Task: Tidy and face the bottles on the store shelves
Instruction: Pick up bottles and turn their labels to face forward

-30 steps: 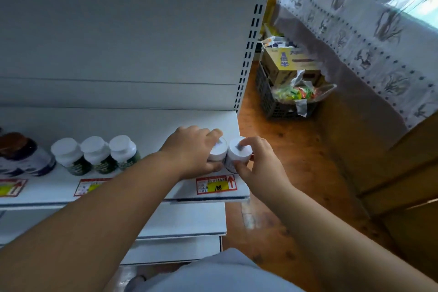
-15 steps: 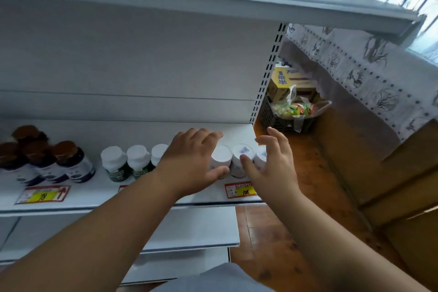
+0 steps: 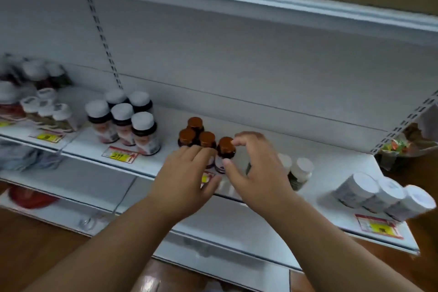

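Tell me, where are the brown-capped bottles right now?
In the head view, the brown-capped bottles stand mid-shelf, just beyond the left hand and right hand, between the white-capped dark bottles on the left and green-labelled bottles on the right.

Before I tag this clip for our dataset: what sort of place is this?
Most likely a small shop or pharmacy aisle. White metal shelving holds grouped bottles, and price tags are on the shelf edge.

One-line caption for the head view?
Both hands, left and right, reach the brown-capped bottles on the shelf.
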`<state>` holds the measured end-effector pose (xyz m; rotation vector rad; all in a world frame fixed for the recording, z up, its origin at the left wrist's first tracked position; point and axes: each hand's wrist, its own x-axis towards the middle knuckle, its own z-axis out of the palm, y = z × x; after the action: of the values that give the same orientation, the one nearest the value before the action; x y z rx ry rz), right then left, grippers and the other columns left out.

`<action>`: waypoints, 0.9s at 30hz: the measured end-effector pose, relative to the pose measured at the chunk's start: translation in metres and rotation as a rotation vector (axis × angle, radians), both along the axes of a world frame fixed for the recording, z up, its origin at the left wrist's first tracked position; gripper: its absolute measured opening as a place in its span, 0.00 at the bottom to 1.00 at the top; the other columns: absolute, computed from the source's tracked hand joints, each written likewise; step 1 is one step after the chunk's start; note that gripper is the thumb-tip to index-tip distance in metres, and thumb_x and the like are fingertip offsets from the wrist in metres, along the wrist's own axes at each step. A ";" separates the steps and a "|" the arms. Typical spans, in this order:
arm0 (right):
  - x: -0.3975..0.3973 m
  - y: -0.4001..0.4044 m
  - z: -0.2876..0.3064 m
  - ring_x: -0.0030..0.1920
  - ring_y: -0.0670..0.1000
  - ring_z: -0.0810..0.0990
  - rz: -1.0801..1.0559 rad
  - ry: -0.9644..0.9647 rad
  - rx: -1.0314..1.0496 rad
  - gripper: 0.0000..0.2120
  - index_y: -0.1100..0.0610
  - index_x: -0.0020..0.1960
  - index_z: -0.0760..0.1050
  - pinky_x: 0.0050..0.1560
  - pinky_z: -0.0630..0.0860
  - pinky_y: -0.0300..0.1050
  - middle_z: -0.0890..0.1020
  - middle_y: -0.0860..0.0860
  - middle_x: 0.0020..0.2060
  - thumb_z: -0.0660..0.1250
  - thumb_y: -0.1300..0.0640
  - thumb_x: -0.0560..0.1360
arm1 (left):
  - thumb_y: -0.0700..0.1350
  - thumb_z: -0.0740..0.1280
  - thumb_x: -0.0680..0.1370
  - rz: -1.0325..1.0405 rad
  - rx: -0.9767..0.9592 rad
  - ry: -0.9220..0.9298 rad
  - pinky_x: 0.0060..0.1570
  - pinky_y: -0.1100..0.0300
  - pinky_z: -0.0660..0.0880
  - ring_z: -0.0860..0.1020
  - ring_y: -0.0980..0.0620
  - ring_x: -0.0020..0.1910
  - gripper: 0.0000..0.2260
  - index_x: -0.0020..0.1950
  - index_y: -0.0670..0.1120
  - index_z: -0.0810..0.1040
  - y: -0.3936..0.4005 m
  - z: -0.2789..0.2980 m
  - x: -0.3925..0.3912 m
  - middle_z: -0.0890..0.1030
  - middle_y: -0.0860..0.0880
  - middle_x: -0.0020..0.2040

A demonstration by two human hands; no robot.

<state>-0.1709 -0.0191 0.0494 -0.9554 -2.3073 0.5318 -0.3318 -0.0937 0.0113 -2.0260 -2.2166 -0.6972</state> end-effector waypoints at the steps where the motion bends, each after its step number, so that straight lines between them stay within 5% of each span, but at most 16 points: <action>1: -0.016 0.003 0.001 0.53 0.42 0.70 0.034 0.006 0.005 0.13 0.51 0.56 0.72 0.51 0.62 0.26 0.71 0.42 0.52 0.69 0.52 0.73 | 0.59 0.63 0.74 0.030 0.013 -0.003 0.46 0.51 0.72 0.75 0.48 0.47 0.19 0.60 0.51 0.74 -0.002 0.000 -0.013 0.77 0.52 0.50; 5: -0.079 0.015 0.006 0.52 0.42 0.71 0.166 0.020 -0.046 0.13 0.49 0.57 0.72 0.48 0.66 0.33 0.71 0.41 0.51 0.68 0.51 0.74 | 0.58 0.63 0.74 0.178 0.039 0.013 0.47 0.52 0.72 0.76 0.47 0.47 0.19 0.60 0.49 0.74 -0.013 0.001 -0.061 0.78 0.51 0.49; 13: -0.201 0.004 0.012 0.51 0.38 0.70 0.411 0.076 -0.125 0.12 0.50 0.55 0.73 0.48 0.63 0.22 0.73 0.42 0.51 0.70 0.53 0.74 | 0.55 0.64 0.74 0.386 0.089 -0.057 0.47 0.51 0.72 0.76 0.47 0.48 0.17 0.59 0.50 0.75 -0.046 0.011 -0.153 0.79 0.52 0.49; 18: -0.290 -0.016 0.012 0.50 0.37 0.71 0.446 0.126 -0.125 0.12 0.51 0.55 0.73 0.48 0.66 0.27 0.74 0.41 0.50 0.70 0.54 0.74 | 0.59 0.63 0.75 0.447 0.131 -0.090 0.50 0.55 0.72 0.76 0.51 0.50 0.18 0.60 0.50 0.74 -0.074 0.003 -0.235 0.79 0.53 0.50; 22: -0.377 -0.042 0.010 0.53 0.39 0.71 0.410 0.143 -0.161 0.13 0.49 0.56 0.72 0.51 0.76 0.45 0.73 0.42 0.51 0.70 0.52 0.74 | 0.59 0.64 0.74 0.435 0.110 -0.118 0.51 0.51 0.73 0.76 0.51 0.52 0.19 0.61 0.51 0.74 -0.095 -0.003 -0.327 0.79 0.53 0.52; 27: -0.491 -0.078 0.012 0.49 0.37 0.72 0.369 0.076 -0.141 0.12 0.48 0.56 0.73 0.45 0.67 0.26 0.74 0.43 0.51 0.69 0.51 0.74 | 0.58 0.64 0.74 0.416 0.100 -0.101 0.50 0.49 0.73 0.75 0.49 0.51 0.18 0.61 0.51 0.74 -0.124 0.004 -0.437 0.78 0.52 0.51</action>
<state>-0.6615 -0.0966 0.0610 -0.5572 -2.4112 0.8762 -0.7688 -0.2175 0.0148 -1.4426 -2.4869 -0.8510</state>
